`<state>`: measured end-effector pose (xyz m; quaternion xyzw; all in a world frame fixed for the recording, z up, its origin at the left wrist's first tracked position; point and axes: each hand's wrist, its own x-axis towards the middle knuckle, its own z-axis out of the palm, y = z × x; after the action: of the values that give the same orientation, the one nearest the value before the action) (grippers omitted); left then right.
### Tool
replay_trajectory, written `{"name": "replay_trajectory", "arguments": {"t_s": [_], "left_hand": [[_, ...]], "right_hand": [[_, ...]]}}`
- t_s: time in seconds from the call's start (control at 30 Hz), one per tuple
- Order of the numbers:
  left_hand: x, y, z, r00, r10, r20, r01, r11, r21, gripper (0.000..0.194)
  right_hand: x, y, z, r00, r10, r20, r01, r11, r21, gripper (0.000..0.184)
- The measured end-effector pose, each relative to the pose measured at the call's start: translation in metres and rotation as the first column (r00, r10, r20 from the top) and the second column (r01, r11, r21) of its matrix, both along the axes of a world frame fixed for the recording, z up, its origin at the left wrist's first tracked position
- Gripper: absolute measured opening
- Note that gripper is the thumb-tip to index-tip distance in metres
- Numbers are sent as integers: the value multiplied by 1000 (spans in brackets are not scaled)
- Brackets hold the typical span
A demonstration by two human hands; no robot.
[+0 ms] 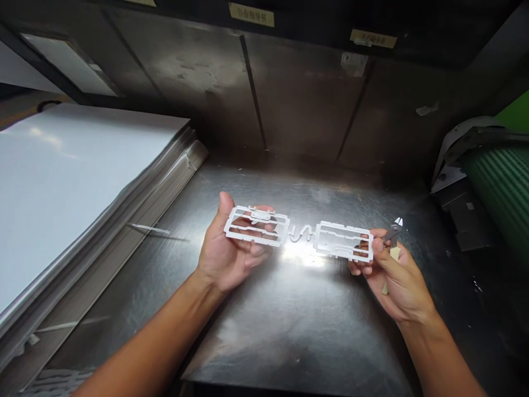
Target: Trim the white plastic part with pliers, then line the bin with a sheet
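Two white plastic frames, a left one (256,241) and a right one (345,226), are joined by a thin curved sprue (301,234) between them. My left hand (231,251) is closed on the left frame, its fingers behind it and showing through the openings. With the thumb in front and fingertips behind, my right hand (392,275) pinches the outer end of the right frame. A pair of side cutters (394,253) with pale handles also rests in that right hand, jaws up and apart. Both frames are held above the metal table (297,331).
At left lies a tall stack of white sheets (95,160), with a thin pen-like white stick (149,228) by its edge. A green conveyor belt (500,171) stands at right. Behind the table rises a metal panel (301,99). More white pieces (58,380) lie at lower left.
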<state>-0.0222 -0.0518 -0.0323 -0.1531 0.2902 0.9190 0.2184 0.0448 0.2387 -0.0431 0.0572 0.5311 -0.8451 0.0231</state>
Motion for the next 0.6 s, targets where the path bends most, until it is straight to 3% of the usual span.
{"name": "replay_trajectory", "arguments": {"t_s": [0.3,0.4,0.5,0.6], "left_hand": [[-2,3,4,1000,3,-2,-3,1000,20,111],[-1,7,7,1000,-17,-10,17,999,28,112],[0,8,4,998,-46,-53,48,999,21,107],[0,5,-4,992,-64,-105,64,998,1,103]], "right_hand": [[0,3,-1,999,-33,8,33,999,34,42],[0,6,-3,992,-126,1,125,982,139,46],[-2,11,-11,960,-265,-86,279,905,320,52],[-3,14,-20,934,-315,-166,356,814,459,53]]}}
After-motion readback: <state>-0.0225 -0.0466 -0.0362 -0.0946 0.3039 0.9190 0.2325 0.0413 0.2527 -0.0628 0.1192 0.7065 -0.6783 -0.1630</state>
